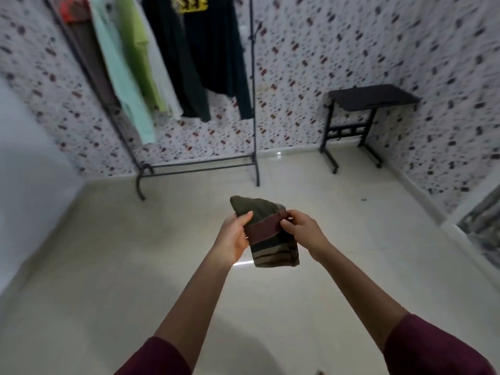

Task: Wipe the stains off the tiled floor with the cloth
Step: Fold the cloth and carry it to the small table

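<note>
A folded cloth (266, 234), dark olive with a maroon band and tan stripes, hangs in the air above the cream tiled floor (135, 266). My left hand (234, 238) grips its left edge, thumb on top. My right hand (303, 228) pinches the upper right edge at the maroon band. Both arms reach forward from maroon sleeves. A small dark speck (364, 199) lies on the floor to the far right, and another dark spot (320, 372) sits at the bottom edge.
A black clothes rack (197, 169) with hanging garments stands against the patterned back wall. A small black side table (370, 101) on wheels stands in the right corner. A white surface (29, 171) borders the left side.
</note>
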